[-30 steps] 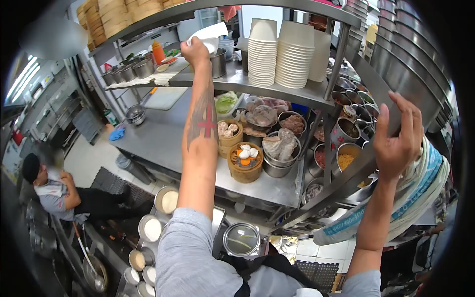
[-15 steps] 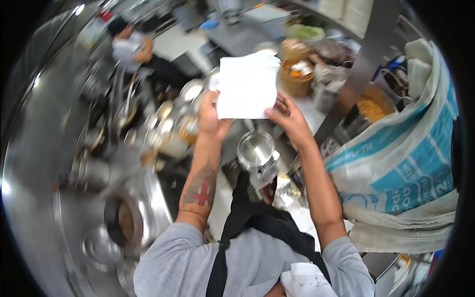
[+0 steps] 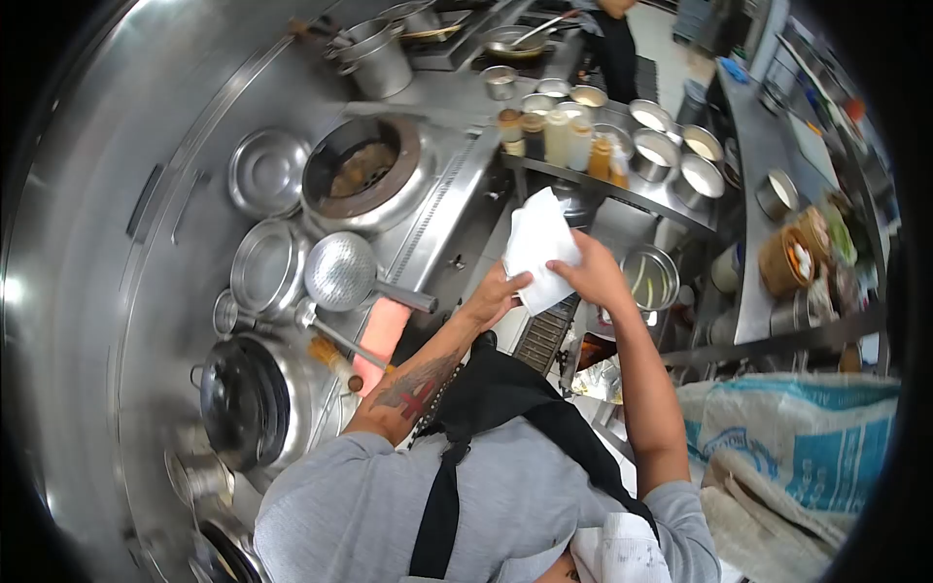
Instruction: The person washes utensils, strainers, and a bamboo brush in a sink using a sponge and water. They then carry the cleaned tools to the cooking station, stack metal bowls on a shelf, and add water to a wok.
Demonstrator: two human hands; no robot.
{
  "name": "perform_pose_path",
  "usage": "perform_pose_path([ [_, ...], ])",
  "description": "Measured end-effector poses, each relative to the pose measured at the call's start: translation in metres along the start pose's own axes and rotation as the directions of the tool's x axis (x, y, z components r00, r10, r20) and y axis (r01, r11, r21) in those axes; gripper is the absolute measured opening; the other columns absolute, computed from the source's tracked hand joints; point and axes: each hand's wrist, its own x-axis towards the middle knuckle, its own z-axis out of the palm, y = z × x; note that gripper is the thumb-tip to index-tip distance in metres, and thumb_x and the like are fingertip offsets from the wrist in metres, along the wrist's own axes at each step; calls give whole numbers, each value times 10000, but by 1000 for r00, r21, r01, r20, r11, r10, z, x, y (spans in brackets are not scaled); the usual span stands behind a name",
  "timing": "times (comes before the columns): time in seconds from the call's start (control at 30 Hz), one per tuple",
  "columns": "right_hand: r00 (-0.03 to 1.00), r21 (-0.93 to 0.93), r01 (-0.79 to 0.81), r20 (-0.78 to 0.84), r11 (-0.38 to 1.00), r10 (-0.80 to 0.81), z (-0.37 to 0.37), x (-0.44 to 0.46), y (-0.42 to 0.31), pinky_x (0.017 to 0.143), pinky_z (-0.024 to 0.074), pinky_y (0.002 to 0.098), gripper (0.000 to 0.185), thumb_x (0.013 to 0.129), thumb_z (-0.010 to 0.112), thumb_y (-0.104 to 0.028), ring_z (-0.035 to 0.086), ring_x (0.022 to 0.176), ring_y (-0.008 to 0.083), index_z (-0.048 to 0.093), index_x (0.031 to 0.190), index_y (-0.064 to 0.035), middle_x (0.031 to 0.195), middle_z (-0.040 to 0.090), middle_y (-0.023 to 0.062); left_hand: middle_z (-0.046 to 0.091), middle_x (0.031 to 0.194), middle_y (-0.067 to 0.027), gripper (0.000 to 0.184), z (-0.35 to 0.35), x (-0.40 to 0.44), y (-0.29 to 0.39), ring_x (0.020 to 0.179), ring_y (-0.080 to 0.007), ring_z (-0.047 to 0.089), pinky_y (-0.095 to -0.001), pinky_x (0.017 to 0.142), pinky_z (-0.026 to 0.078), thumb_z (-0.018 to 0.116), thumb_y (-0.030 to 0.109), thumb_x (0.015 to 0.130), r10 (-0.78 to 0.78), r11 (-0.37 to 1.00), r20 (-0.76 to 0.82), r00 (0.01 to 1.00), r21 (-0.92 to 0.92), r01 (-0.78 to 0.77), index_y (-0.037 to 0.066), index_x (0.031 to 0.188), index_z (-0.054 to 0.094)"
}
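Observation:
A small stack of white paper sheets [image 3: 540, 248] is held out in front of my body, over the gap between the stove and the shelf of pots. My left hand [image 3: 494, 294] grips its lower left edge, thumb on top. At the right edge my right hand [image 3: 591, 274] pinches the paper between thumb and fingers. Below and to the left lie a perforated metal strainer [image 3: 342, 272], a metal ladle [image 3: 335, 335], a brush [image 3: 333, 361] and a pinkish cloth [image 3: 382, 340].
A round burner [image 3: 408, 160] and a black wok [image 3: 233, 398] stand on the left. Bottles [image 3: 557, 138] and pots of pale contents [image 3: 656, 155] line the shelf ahead. Another person [image 3: 614, 49] is at the top. A flour sack [image 3: 846, 447] hangs right.
My view has swung left, from the counter and shelf to the stove. My left hand has brought the paper down from the shelf, and my right hand has taken hold of it too.

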Motion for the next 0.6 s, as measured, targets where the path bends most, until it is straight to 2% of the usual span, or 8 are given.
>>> perform_pose_path([
  [0.1,959,-171,116,274,978,-65,27,36,-34,857,521,400,454,787,751,-199,700,950,321,637,1171,14,1018,714,206,557,1304,-85,610,-26,-8,10,1155,-218,587,-394,960,500,722,239,897,-45,989,-147,988,134,65,63,1401,427],
  [0.17,955,-122,172,265,977,-135,49,64,-36,843,524,393,472,784,764,-229,709,916,303,640,1170,13,975,721,203,574,1300,-85,555,-53,-6,20,1183,-226,580,-423,980,501,692,238,923,-49,997,-363,931,-75,23,61,1387,444],
  [0.3,946,-3,-43,322,999,41,91,132,-41,798,530,365,527,796,787,-296,697,904,239,632,1188,20,999,713,197,604,1256,-94,455,-123,5,57,1139,-240,608,-414,981,502,618,235,969,87,953,-425,901,-229,-200,39,1355,478],
  [0.37,961,192,-158,256,969,106,130,168,-30,768,530,367,523,820,778,-285,665,907,212,611,1227,-3,1046,692,136,613,1245,-102,430,-168,23,82,1135,-233,609,-386,980,498,597,244,981,121,962,-488,864,-157,-223,7,1327,500],
  [0.4,906,389,-368,356,845,230,149,190,-26,731,524,344,506,844,761,-276,639,902,183,588,1249,-27,1066,667,86,621,1240,-102,430,-196,36,96,1125,-226,613,-368,970,498,604,247,978,188,960,-516,836,-82,-267,-4,1314,511],
  [0.5,892,559,-449,327,697,312,211,273,-8,724,522,343,498,845,742,-232,666,835,223,581,1253,3,1012,684,105,634,1235,-92,396,-266,71,135,1097,-210,623,-339,939,497,606,242,980,267,955,-598,756,59,-291,-19,1272,550],
  [0.57,894,539,-446,310,714,324,250,325,-13,727,529,348,455,852,727,-214,665,862,217,597,1231,2,1011,685,111,639,1235,-82,365,-320,98,152,1080,-201,629,-328,919,495,601,234,984,281,956,-650,706,130,-262,-23,1243,578],
  [0.6,900,521,-434,284,735,330,268,348,-15,731,535,353,412,860,712,-195,665,889,211,613,1208,2,1010,685,117,661,1175,-103,355,-351,114,155,999,-210,650,-334,851,508,633,234,960,380,925,-659,649,282,-254,-45,1178,615],
])
